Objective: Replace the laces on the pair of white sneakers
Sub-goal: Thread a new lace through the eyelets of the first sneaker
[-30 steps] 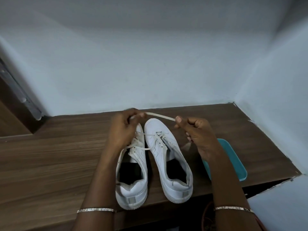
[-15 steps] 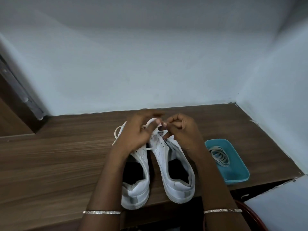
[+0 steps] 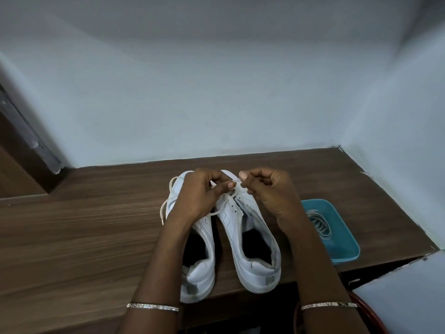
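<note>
Wooden counter (image 3: pixel 84 237) holds sneakers (image 3: pixel 228 218) lengthwise, toes pointing toward wall (image 3: pixel 216 92).

Wooden tabletop (image 3: pixel 96 225), pale walls (image 3: pixel 216 92), teal tray (image 3: pixel 343 250)

left hand (image 3: pixel 192 197) and right hand (image 3: pixel 268 191) drew together, lace (image 3: pixel 165 206) now slack.
</note>
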